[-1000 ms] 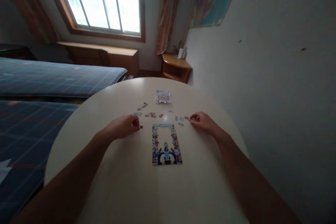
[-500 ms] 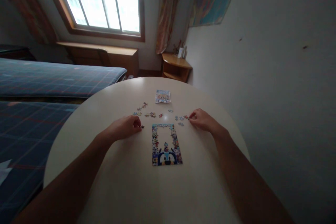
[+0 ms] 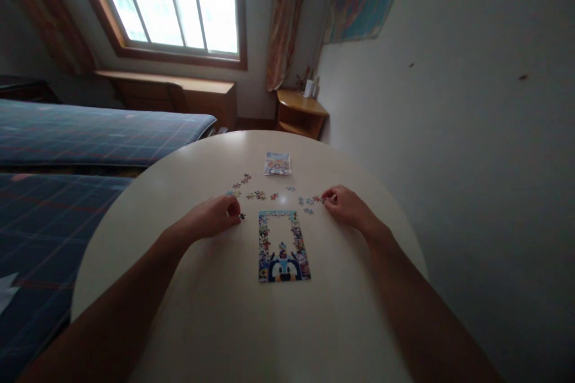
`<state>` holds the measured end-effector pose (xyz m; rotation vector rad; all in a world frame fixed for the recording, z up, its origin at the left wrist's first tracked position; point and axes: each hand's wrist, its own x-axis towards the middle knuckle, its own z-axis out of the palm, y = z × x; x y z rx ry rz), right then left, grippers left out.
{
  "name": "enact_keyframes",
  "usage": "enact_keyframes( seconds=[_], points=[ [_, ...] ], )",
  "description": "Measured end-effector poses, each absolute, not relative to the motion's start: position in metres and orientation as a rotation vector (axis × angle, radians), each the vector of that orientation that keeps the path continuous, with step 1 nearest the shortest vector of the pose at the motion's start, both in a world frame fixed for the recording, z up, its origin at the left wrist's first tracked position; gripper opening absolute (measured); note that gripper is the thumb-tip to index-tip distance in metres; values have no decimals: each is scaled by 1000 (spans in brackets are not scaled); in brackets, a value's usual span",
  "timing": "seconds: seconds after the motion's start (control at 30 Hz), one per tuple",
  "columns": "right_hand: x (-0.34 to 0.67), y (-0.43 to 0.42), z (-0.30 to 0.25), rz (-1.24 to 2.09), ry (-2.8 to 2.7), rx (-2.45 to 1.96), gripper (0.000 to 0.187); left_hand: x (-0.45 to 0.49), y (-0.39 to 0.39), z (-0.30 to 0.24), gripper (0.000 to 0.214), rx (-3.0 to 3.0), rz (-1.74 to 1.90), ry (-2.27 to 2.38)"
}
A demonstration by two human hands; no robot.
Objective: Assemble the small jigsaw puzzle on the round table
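Observation:
A partly filled jigsaw puzzle lies flat between my hands, with a blue dog face along its near edge and a bare middle. My left hand, left of it, is closed in a pinch on a dark puzzle piece at table level. On the other side, my right hand has thumb and finger closed on a reddish puzzle piece, partly covered by the fingertips. Beside that hand lie several light blue pieces. More loose pieces are scattered beyond the puzzle.
A small picture packet rests farther back on the round white table. Plaid-covered beds stand to the left. A wooden corner shelf is past the far edge, and a white wall rises at right.
The view has shifted very slightly. Both hands keep their places and closed fingers, and the puzzle and loose pieces look the same.

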<state>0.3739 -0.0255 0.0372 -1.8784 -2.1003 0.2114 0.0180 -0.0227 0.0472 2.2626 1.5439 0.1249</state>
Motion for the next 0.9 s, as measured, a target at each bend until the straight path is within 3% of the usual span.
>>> enact_keyframes(
  seconds=[0.13,0.3,0.37,0.5,0.57,0.9],
  points=[
    [353,-39,51,207,-2122,-1781,12,17,-21,46,17,2260,121,1532],
    [314,-66,67,476,-2405,-1457,9,15,-22,47,22,2266,95,1563],
    [302,-75,70,529,-2490,-1354,8,19,-28,50,36,2306,131,1556],
    [287,-85,70,524,-2538,-1288,10,37,-49,47,90,2542,261,1187],
    [284,-87,69,525,-2571,-1290,11,49,-60,40,106,2571,218,1090],
    [278,-89,64,573,-2623,-1307,8,73,-74,28,113,2563,-82,1103]
  ],
)
